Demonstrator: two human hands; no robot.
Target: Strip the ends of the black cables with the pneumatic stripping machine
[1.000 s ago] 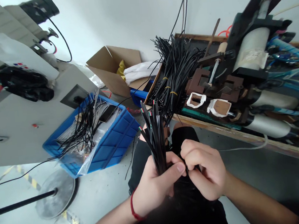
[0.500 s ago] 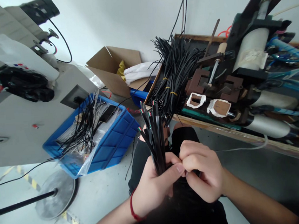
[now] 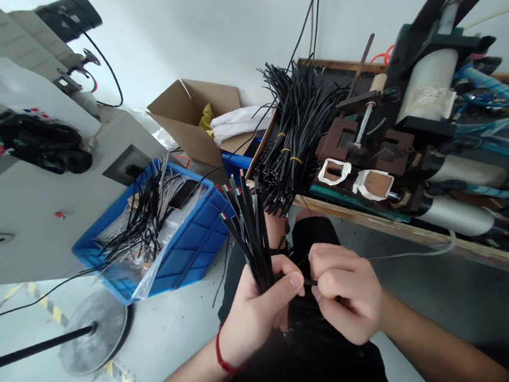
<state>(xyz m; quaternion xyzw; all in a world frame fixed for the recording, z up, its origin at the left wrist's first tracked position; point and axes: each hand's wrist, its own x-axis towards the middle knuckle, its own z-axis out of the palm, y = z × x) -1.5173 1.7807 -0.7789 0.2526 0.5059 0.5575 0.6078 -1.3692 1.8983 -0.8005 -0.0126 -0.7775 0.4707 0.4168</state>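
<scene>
My left hand [image 3: 259,307] is closed round a bunch of short black flat cables [image 3: 248,233] that stands upright, its cut ends showing red, white and green cores at the top. A red string circles that wrist. My right hand [image 3: 348,293] sits just to the right, fingers curled and pinching a single black cable [image 3: 307,282] that runs across to the left thumb. Both hands hover over my dark-clothed lap. Beyond them a big tied bundle of black cables [image 3: 296,130] lies on the wooden workbench [image 3: 420,232].
A blue crate [image 3: 188,245] of loose cables and plastic bags stands at the left, with an open cardboard box [image 3: 193,119] behind it. A grey machine [image 3: 34,194] fills the far left. A press with cylinders [image 3: 433,83] occupies the bench. A round stand base [image 3: 93,338] rests on the floor.
My left hand has tilted the bunch to the left and shifted slightly left. The right hand has drawn a little apart, with one cable now stretched between the two hands.
</scene>
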